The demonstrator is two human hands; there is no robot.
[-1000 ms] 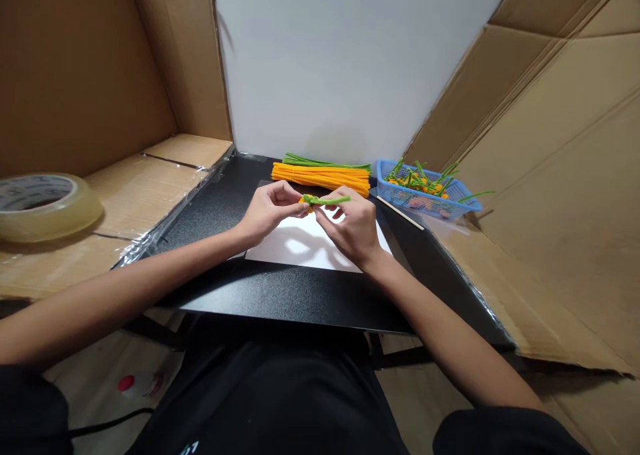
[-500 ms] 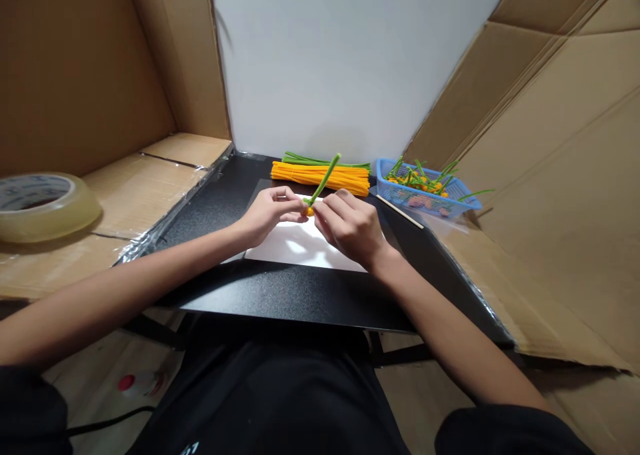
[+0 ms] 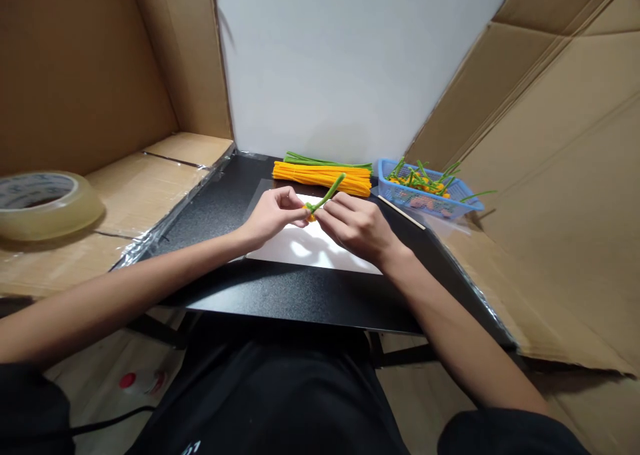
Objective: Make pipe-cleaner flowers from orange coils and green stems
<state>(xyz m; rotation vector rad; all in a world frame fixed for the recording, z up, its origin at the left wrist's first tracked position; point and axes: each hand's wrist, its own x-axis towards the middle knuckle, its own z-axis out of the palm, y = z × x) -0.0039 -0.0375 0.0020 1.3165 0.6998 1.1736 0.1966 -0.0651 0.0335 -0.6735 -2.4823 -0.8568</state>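
A small piece of orange and green pipe cleaner (image 3: 327,195) is pinched between my two hands, its green stem pointing up and to the right. My left hand (image 3: 275,216) grips its orange end from the left, thumb and forefinger together. From the right, my right hand (image 3: 356,225) has its fingers closed on the same piece, near the base of the stem. Both hands are above a white sheet (image 3: 300,250) on the black table. Behind them lie a bundle of orange pipe cleaners (image 3: 325,176) and some green ones (image 3: 305,158).
At the right back, a blue basket (image 3: 455,208) holds several orange and green pieces. A thin pale stick (image 3: 403,213) lies beside it. A large tape roll (image 3: 75,208) rests on cardboard at the left. Cardboard walls stand on both sides.
The green stem has tilted lower to the right. My right hand has shifted slightly, and the fingers of my left hand have drawn closer together around the piece.
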